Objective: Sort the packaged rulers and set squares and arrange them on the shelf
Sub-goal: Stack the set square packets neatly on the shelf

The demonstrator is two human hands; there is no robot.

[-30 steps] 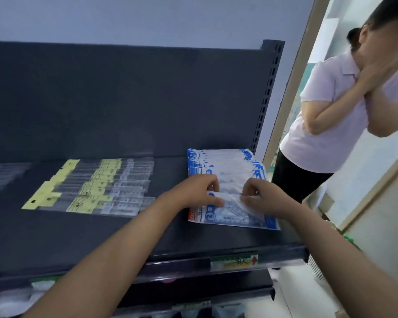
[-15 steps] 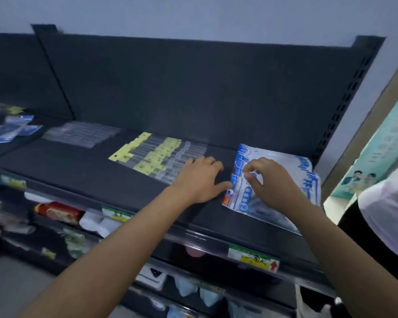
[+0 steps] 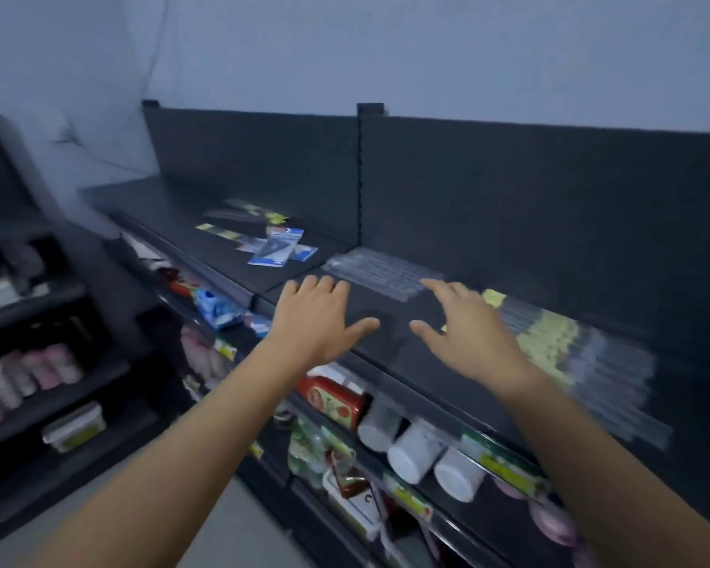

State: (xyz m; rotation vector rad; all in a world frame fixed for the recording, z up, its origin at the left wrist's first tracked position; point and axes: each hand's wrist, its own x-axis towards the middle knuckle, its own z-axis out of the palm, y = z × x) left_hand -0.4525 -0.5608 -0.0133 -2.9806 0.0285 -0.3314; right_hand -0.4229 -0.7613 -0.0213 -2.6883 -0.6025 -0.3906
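Left grip (image 3: pixel 318 321) and right grip (image 3: pixel 472 334), fingers (image 3: pixel 316 285) spread, empty, above shelf (image 3: pixel 419 362); clear rulers (image 3: pixel 382 272) just beyond fingertips; yellow-tagged rulers (image 3: pixel 558 342) at right; blue set squares (image 3: pixel 277 250) farther left, blurred.

Below the fingers (image 3: pixel 324 286): red printed tin (image 3: pixel 333 399), three white tubs (image 3: pixel 417 453) on their sides just right of it. Lower left: blue pack (image 3: pixel 216 307). Far left, separate rack (image 3: pixel 25 317): pink bottles (image 3: pixel 29 375), lidded box (image 3: pixel 74 426) beneath. Pale wall (image 3: pixel 427 55) above. Everything blurry.

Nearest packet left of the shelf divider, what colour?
Packet is blue and white; head view.
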